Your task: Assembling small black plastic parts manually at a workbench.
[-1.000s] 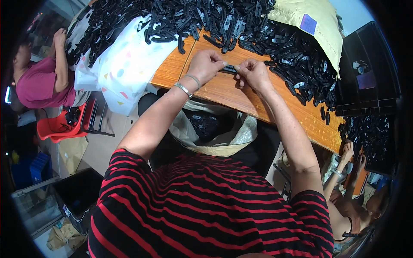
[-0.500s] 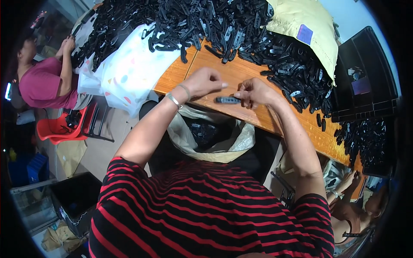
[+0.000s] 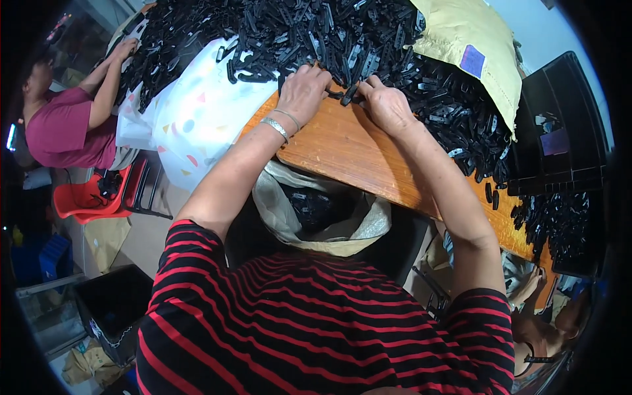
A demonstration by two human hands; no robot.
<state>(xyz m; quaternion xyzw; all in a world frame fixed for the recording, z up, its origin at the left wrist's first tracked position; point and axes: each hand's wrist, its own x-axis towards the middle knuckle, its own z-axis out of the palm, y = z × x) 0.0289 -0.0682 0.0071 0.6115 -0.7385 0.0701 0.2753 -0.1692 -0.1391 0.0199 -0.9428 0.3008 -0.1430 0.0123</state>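
Both my hands are at the near edge of a large heap of black plastic parts (image 3: 309, 33), long and narrow with slotted details. My left hand (image 3: 304, 91), with a bracelet at the wrist, has its fingers curled down at the heap's edge. What its fingertips hold, if anything, is hidden. A small dark part (image 3: 334, 94) lies beside its thumb. My right hand (image 3: 387, 105) has thumb and fingers closed at the end of another black plastic part (image 3: 349, 97). Below the table edge, an open woven sack (image 3: 368, 227) at my lap has black parts inside.
A white dotted plastic sheet (image 3: 191, 112) lies left of the bare wooden tabletop (image 3: 355, 151). At the back right, a yellowish sack (image 3: 454, 33) spills parts. A co-worker (image 3: 66, 125) sits left near a red chair (image 3: 92, 201); another person's arm (image 3: 526, 289) shows lower right. A black crate (image 3: 118, 303) stands lower left.
Both hands have moved away from me, from the table's near edge to the heap. The black part my right hand held over the table no longer shows there. The co-worker's hands moved farther out.
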